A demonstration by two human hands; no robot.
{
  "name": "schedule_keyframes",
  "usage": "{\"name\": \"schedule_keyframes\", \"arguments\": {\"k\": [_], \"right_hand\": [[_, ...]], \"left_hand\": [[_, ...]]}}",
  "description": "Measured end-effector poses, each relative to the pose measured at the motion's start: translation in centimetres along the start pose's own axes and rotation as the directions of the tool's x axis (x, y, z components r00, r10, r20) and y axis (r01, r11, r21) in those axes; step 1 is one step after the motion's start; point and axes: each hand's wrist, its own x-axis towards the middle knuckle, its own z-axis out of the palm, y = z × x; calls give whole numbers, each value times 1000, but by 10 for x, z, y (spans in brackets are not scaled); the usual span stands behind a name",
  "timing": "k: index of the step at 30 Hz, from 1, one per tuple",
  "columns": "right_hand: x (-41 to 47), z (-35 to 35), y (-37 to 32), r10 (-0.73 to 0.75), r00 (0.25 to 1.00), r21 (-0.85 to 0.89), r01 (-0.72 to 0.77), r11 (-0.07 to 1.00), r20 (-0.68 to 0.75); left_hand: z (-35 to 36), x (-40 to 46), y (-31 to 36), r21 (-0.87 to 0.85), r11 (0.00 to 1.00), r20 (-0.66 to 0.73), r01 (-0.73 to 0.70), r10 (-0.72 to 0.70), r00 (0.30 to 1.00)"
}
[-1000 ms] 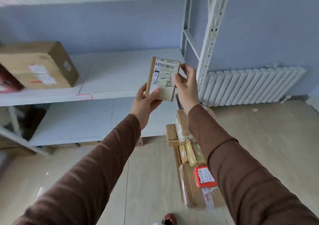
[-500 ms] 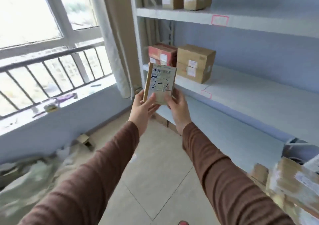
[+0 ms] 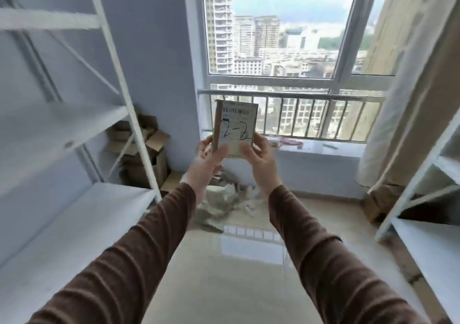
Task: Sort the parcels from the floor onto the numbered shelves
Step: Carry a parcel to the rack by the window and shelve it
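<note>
A small flat cardboard parcel (image 3: pixel 236 127) stands upright in front of me, its white label showing a barcode and a handwritten "2-2". My left hand (image 3: pixel 207 160) grips its lower left edge, thumb across the front. My right hand (image 3: pixel 258 158) holds the lower right edge. Both arms wear brown sleeves. A white metal shelf rack (image 3: pixel 74 134) with bare boards fills the left side. Part of a second white rack (image 3: pixel 428 239) shows at the right edge.
A large window (image 3: pixel 278 37) with a metal railing (image 3: pixel 298 97) is straight ahead, a curtain (image 3: pixel 403 114) to its right. Crumpled cardboard boxes (image 3: pixel 146 149) and plastic wrapping (image 3: pixel 219 201) lie on the tiled floor below the window.
My view has swung left, from the shelves holding boxes and the floor parcels to the window and another rack. The parcel stays held up in both hands.
</note>
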Motion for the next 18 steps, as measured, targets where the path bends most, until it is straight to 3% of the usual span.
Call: {"name": "schedule_keyframes", "arguments": {"k": [7,12,18], "right_hand": [[-26,179,-28,-49,954,127,12,992,296],[-63,310,-68,-154,879,218,58,974,452],[-131,468,-138,-313,786,382,107,918,533]], "left_hand": [[-151,-84,77,249,958,-310,-144,219,925],[-247,-164,140,343,917,-501,-203,362,786],[-359,-267,231,562,788,-543,-250,580,608]]}}
